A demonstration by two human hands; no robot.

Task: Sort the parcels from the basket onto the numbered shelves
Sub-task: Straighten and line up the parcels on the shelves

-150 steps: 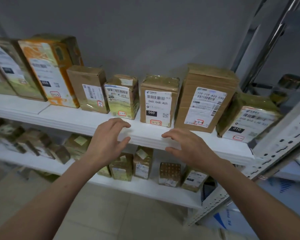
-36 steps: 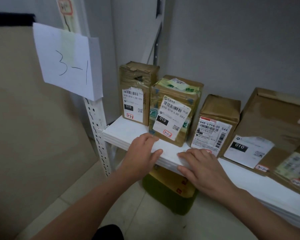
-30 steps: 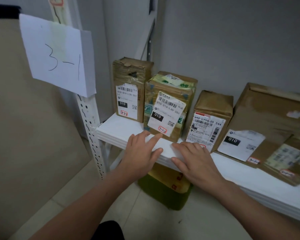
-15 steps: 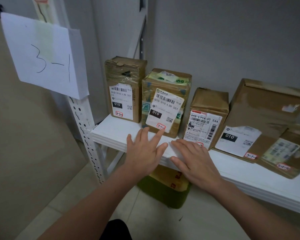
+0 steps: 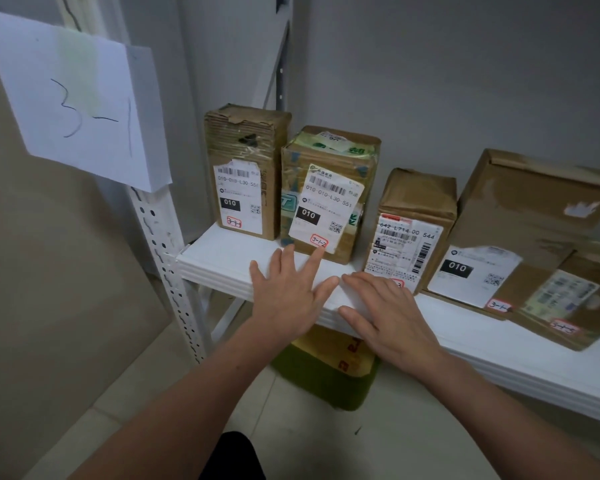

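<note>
Left hand (image 5: 288, 299) has flattened on the front edge of the white metal shelf (image 5: 222, 261), index reaching the red-outlined sticker (image 5: 318, 241) on the green-taped brown cardboard parcel (image 5: 329, 192). Right hand (image 5: 392, 317) lies flat too, both empty. Likely a label check, not a placement.

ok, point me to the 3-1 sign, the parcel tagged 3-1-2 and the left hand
3-1 sign (image 5: 80, 102): head view, middle of the white sheet.
parcel tagged 3-1-2 (image 5: 329, 197): head view, on its white shipping label.
left hand (image 5: 288, 299): head view, back of the hand.
</note>
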